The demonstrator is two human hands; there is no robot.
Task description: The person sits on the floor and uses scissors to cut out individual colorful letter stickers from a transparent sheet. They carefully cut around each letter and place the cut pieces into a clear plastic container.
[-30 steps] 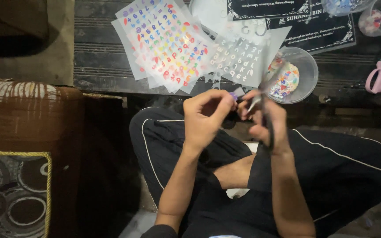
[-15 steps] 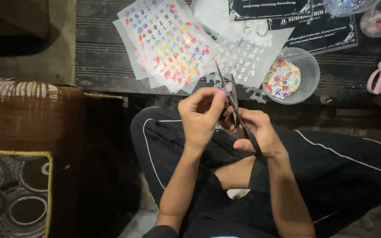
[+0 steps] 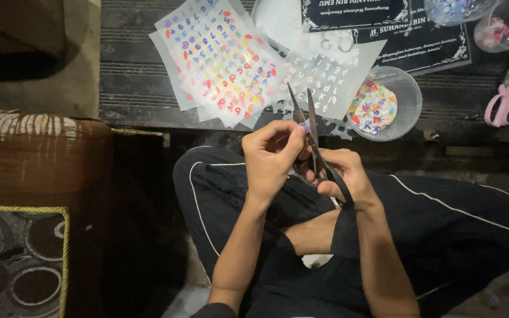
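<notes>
I'm looking down over crossed legs in dark trousers (image 3: 443, 224) at a low dark table (image 3: 131, 88) on the far side. To the left stands a brown woven stool (image 3: 36, 159). On the table lies a fan of sticker sheets (image 3: 225, 65) covered in coloured letters, with paler, mostly emptied sheets (image 3: 331, 76) just to their right. Right of those sits a clear bowl (image 3: 410, 103) holding cut coloured pieces, and further right lie pink scissors (image 3: 505, 97).

Nearer, above my lap, my right hand (image 3: 343, 176) is closed around the handles of dark scissors (image 3: 310, 126), blades slightly parted and pointing away toward the table. My left hand (image 3: 272, 156) pinches a tiny purple sticker piece (image 3: 305, 125) between thumb and fingertips, right against the blades.

I judge that I'm mid-trim, cutting around that small piece. The next move calls for a short, careful snip, with the left fingers kept out of the blades and the piece turned slowly, since it is small enough to slip or be cut through.
</notes>
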